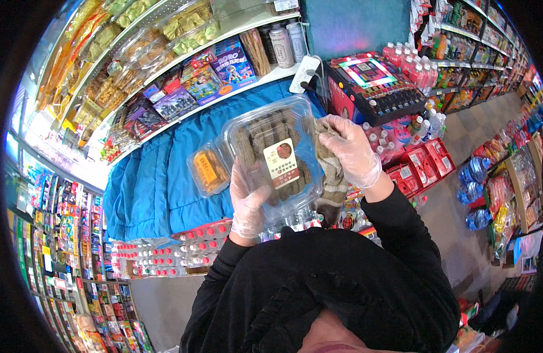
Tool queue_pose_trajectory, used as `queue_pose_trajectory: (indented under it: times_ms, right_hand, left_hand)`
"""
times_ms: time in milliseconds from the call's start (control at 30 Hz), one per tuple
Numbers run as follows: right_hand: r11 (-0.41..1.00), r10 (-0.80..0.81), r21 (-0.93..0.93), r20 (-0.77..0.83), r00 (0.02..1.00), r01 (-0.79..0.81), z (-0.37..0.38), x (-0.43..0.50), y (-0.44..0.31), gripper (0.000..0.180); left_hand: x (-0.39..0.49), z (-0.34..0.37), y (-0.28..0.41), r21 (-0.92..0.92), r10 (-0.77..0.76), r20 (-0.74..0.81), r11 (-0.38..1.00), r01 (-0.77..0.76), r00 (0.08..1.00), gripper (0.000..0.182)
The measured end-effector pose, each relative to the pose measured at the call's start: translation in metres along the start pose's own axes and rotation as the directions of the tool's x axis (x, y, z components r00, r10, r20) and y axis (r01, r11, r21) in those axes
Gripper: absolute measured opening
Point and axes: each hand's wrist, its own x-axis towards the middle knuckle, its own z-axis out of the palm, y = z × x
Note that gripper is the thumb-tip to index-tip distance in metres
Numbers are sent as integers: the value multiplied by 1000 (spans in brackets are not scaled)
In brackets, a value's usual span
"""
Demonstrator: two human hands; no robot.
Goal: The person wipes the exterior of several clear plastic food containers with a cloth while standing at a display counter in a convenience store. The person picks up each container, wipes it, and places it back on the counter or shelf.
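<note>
My left hand (249, 200), in a clear disposable glove, grips the lower left side of a clear plastic food container (306, 172). Dark, stick-like pieces of food fill part of it, and a printed label sits on its lid. My right hand (348, 148), gloved the same way, pinches a grey-brown cloth (331, 172) beside the container's right side. The cloth hangs down from my fingers. A smaller clear box of orange-brown food (208, 170) rests on a blue quilted cover (152, 189), left of the container.
Shelves of packaged snacks (141, 57) rise behind the quilted cover. A power strip (305, 74) lies near a black machine with lit edges (373, 86). Packs of bottles with red caps (174, 256) stand below the cover's front edge. Red boxes (423, 165) and bottles are at the right.
</note>
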Motion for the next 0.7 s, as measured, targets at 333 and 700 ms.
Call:
queue_pose_trajectory:
  times_ms: [333,700]
  right_hand:
    - [984,97,-152,56,994,-87,4,-26,14,28]
    - [957,197,-243,134,971,-161,-3,-43,27,31]
  left_hand:
    - [5,1,10,-18,9,-103,1000,-11,995,65]
    - [21,-4,10,-122,95,-193,985,-120,977,53]
